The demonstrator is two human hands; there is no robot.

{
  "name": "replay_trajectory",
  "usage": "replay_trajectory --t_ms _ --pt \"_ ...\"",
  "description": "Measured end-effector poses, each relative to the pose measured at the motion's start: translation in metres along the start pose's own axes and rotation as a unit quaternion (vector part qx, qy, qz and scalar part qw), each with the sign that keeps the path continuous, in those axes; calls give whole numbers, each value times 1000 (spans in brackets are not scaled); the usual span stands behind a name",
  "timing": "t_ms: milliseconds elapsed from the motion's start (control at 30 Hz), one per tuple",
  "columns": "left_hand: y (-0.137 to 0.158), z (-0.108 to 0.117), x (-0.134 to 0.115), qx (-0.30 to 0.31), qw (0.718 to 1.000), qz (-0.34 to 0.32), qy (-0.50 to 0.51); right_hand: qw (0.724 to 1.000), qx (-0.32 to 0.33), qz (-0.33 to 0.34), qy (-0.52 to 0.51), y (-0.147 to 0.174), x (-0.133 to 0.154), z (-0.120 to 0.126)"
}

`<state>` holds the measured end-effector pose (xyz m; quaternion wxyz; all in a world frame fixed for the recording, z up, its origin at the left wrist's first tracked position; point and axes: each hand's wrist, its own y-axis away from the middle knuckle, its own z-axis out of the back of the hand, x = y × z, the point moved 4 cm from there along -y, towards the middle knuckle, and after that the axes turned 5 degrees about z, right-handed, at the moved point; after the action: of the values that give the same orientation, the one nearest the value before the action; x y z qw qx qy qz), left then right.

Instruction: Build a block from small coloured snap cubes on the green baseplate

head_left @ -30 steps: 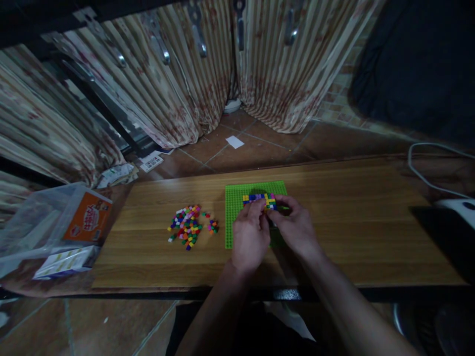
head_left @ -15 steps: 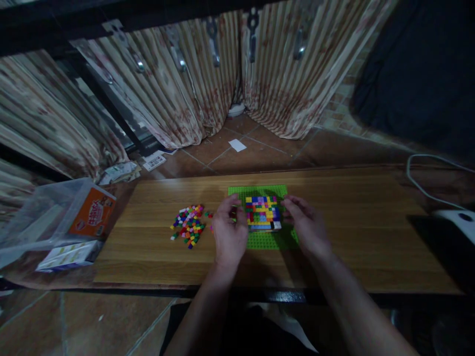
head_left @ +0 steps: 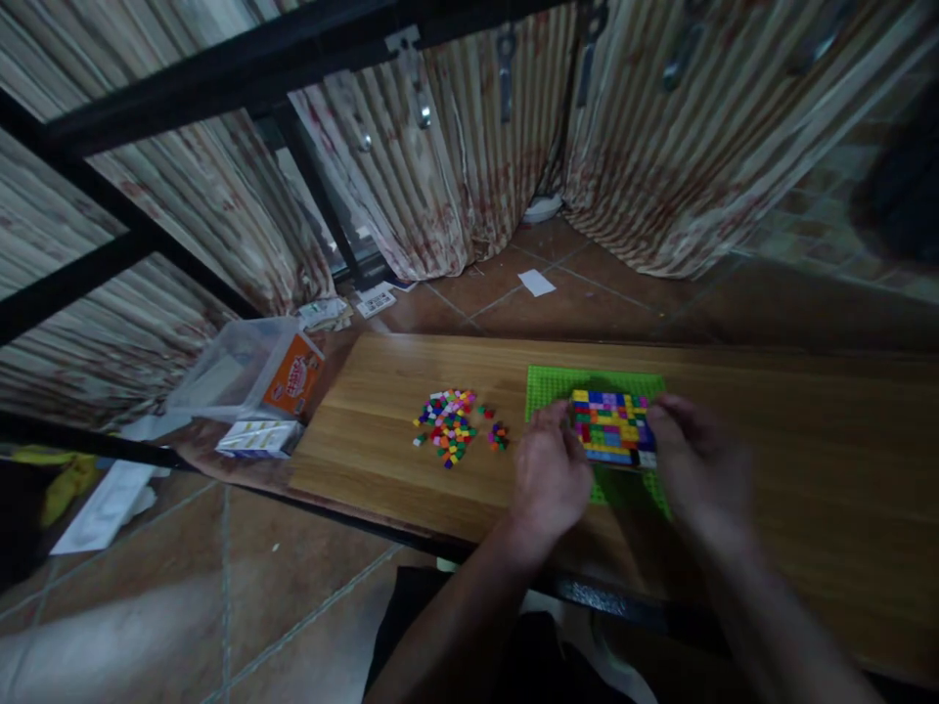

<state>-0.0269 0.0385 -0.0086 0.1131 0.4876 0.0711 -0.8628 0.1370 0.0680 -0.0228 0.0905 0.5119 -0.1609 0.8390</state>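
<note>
A rectangular block of many-coloured toy bricks (head_left: 608,426) sits over a green studded baseplate (head_left: 554,381) on the wooden table. My left hand (head_left: 550,471) grips its left side, fingers curled at the edge. On the opposite side, my right hand (head_left: 700,467) has its thumb and fingers closed at the block's right edge; this hand is slightly blurred. Whether the block is raised off the baseplate cannot be made out. Left of the baseplate lies a pile of small loose bricks (head_left: 447,427), with a little cluster of bricks (head_left: 498,436) between pile and hand.
The low wooden table (head_left: 367,430) has a dark front edge. Past its left end stand a clear plastic bin (head_left: 227,376) with an orange label and a white box (head_left: 260,439). Striped curtains (head_left: 447,176) hang behind, and a white paper (head_left: 537,283) lies on the tiled floor.
The view has swung left, so everything sits farther right in the picture. Both hands have closed in from beside the brick block onto its two sides.
</note>
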Motion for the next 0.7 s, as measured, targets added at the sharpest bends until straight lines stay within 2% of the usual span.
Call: replay_trajectory --t_ms 67,133,200,267,333,433,567,700 --pt "-2 9 4 -24 999 11 18 992 -50 101 56 10 19 4" --pt "-6 20 11 -57 996 27 58 969 -68 226 74 26 42 2" --pt "-12 33 19 -93 989 31 108 947 -27 314 54 45 60 -9" --pt "-18 51 26 -133 977 33 165 933 30 358 27 63 70 -26" --pt "-24 71 36 -177 956 55 230 920 109 375 19 77 72 -48" --pt "-28 103 50 -232 909 95 333 918 194 343 45 86 63 -80" --pt "-26 139 65 -320 843 121 415 929 220 278 110 86 48 -103" --pt "-24 155 72 -336 805 136 469 930 239 244 138 84 45 -115"
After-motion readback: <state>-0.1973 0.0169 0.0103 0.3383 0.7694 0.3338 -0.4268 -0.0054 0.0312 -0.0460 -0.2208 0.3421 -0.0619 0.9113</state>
